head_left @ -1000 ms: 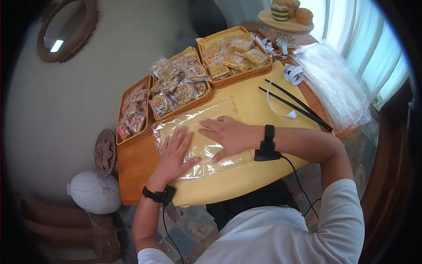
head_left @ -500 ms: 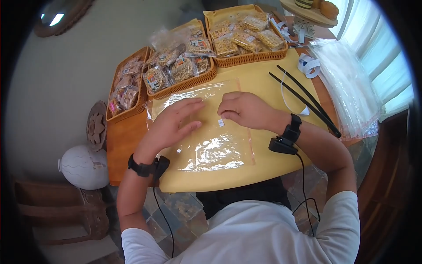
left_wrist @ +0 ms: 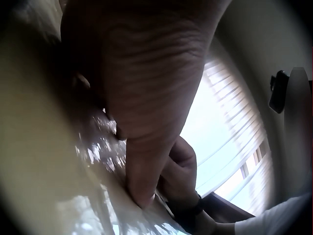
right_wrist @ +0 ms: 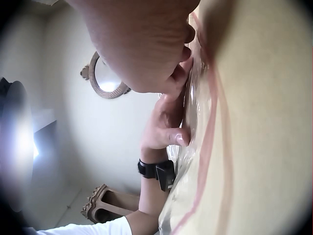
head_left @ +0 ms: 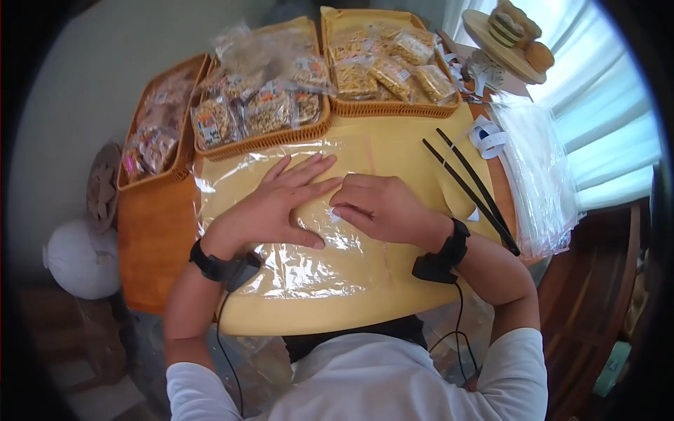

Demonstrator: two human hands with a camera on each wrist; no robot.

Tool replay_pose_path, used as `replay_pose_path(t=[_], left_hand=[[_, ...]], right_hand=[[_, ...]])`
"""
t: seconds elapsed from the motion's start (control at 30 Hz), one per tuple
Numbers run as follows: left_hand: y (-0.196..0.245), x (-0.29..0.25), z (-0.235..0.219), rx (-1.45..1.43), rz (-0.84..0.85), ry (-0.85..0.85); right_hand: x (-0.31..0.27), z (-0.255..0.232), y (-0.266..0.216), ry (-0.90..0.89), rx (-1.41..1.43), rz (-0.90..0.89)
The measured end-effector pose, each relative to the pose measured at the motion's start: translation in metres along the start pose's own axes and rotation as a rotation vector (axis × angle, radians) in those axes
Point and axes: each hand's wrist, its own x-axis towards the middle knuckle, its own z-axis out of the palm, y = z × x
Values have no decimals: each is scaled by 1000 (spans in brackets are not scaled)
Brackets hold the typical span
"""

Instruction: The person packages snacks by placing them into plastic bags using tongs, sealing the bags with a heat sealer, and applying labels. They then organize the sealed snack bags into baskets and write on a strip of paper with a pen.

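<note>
A clear plastic bag [head_left: 316, 270] lies flat on the yellow table cover, with light glinting off its creases. My left hand [head_left: 274, 210] rests on the bag, its fingers spread and thumb extended toward the right hand. Beside it my right hand [head_left: 386, 207] has curled fingers and pinches a small white label [head_left: 334, 213] at the thumb tip, low over the middle of the bag. The fingers of the two hands come right up to each other. In the right wrist view the bag's red edge strip [right_wrist: 211, 122] runs along the cover.
Wicker baskets of packaged snacks [head_left: 263, 112] line the back. On the right lie black tongs [head_left: 477, 189], a roll of white label tape [head_left: 486, 137] and a stack of clear bags [head_left: 537, 175]. A round stand [head_left: 509, 52] holds breads behind.
Both hands lay flat on the bag at first. The right hand lifted and curled its fingers at the small white label; the left rose, then came down spread on the bag. The head view shifted.
</note>
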Motion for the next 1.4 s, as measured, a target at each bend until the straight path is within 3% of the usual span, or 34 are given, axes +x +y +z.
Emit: replay_pose_path(t=[0.07, 0.33, 1.2, 1.27, 1.4], left_hand=[[-5, -2, 6, -49, -3, 46], [-15, -5, 20, -11, 31, 147], [-33, -7, 43, 69, 103, 268], [-34, -7, 44, 61, 104, 274], [-34, -7, 46, 41, 117, 302]], right_hand=[[2, 0, 0, 40, -19, -33], [10, 1, -11, -84, -97, 37], [20, -1, -8, -216, -97, 99], [21, 0, -17, -197, -112, 247], [23, 0, -14, -212, -138, 170]])
